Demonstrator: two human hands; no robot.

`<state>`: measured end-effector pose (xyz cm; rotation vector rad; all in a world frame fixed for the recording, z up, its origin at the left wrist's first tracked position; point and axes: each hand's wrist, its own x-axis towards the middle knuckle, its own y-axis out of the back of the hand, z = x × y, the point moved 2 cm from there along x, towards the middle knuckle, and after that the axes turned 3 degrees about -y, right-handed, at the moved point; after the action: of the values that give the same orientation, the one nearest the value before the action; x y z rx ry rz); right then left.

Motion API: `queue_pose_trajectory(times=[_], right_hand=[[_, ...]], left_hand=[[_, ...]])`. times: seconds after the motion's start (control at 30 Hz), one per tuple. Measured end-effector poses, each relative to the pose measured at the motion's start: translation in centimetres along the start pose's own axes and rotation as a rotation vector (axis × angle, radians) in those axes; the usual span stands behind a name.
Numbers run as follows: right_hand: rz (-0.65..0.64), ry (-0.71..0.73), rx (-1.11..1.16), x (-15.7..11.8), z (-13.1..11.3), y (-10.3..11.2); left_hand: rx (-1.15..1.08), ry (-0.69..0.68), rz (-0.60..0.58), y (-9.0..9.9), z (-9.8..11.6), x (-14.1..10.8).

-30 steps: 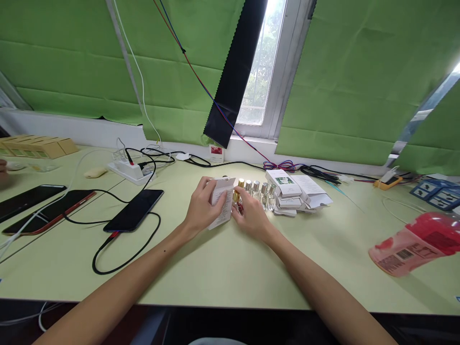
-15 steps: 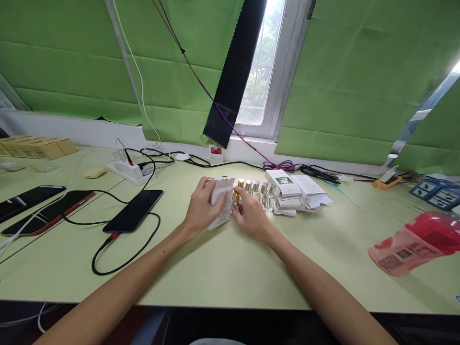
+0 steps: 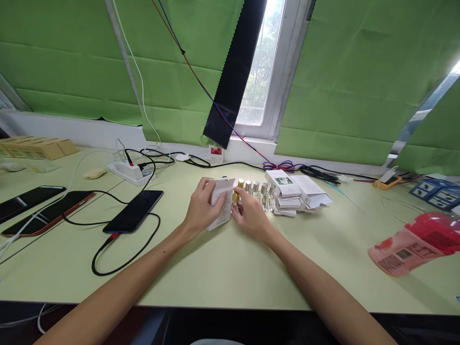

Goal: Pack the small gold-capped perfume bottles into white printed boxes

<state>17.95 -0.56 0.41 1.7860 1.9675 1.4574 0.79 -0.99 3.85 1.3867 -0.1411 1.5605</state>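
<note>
A small white printed carton (image 3: pixel 223 214) stands tilted in the grip of my left hand (image 3: pixel 200 206), thumb pressed on its near face. My right hand (image 3: pixel 252 216) has its fingers closed around a small gold-capped glass bottle (image 3: pixel 236 197) with a reddish lower part. This bottle is just to the right of the carton; part of it is hidden by my fingers. Behind my right hand several small clear bottles (image 3: pixel 256 188) stand in a row, one with a gold cap and the others silver-capped. White cartons (image 3: pixel 283 186) are stacked to their right.
A black phone (image 3: pixel 133 212) with a cable lies left, near more phones and a white power strip (image 3: pixel 131 173). A red-and-pink cup (image 3: pixel 406 244) lies on its side at right. Cable bundles (image 3: pixel 280 166) run along the back. Brown boxes (image 3: pixel 39 147) sit far left.
</note>
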Motion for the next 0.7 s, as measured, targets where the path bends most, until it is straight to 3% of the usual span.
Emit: queue_pose_trajectory(times=[0.7], right_hand=[[0.008, 0.008, -0.015, -0.04, 0.03, -0.09]], left_hand=[[0.0, 0.001, 0.001, 0.01, -0.03, -0.02]])
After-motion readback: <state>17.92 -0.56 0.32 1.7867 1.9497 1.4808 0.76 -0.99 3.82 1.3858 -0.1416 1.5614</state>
